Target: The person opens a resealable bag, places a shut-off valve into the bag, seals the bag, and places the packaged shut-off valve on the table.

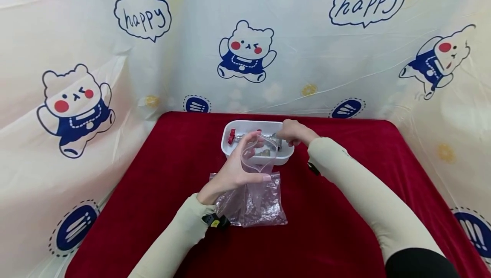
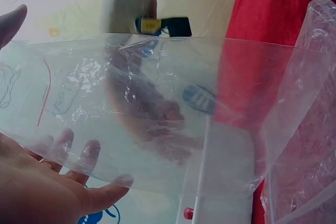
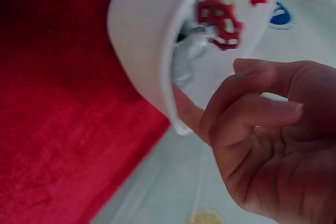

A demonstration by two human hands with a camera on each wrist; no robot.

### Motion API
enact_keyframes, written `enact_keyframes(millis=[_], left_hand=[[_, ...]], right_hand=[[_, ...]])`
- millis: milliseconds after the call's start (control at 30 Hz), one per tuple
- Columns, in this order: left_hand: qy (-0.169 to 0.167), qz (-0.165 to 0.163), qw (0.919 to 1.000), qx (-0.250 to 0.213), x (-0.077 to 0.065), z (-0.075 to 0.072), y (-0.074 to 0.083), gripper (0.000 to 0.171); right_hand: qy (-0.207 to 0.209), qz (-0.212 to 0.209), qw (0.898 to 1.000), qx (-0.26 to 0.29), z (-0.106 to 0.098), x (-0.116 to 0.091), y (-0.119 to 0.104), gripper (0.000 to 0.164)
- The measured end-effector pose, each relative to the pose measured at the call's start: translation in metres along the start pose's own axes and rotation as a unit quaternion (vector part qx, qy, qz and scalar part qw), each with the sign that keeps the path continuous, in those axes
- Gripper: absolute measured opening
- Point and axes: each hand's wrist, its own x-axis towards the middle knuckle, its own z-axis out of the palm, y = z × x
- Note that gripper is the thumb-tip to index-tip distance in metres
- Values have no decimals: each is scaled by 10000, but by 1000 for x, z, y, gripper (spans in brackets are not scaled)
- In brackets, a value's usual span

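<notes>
My left hand holds the mouth of a clear plastic bag spread wide, thumb near and fingers far. In the left wrist view the fingers show through the film of the bag. My right hand is at the right end of a white tub. The right wrist view shows its index finger dipping inside the rim near a silvery metal valve; the other fingers bend, with nothing visible in them. Red handwheels mark the valves in the tub; the index fingertip is hidden.
Crinkled clear plastic lies flat on the red cloth below the held bag; whether it is a separate bag I cannot tell. The tub stands close to the table's back edge. A printed curtain hangs behind and on both sides.
</notes>
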Motion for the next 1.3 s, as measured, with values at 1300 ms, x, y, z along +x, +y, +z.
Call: enact_keyframes(millis=[1300], left_hand=[[-171,-223,9985,461,10,6,-13,122]], right_hand=[[179,48,9923,1222,25,27,9,6]])
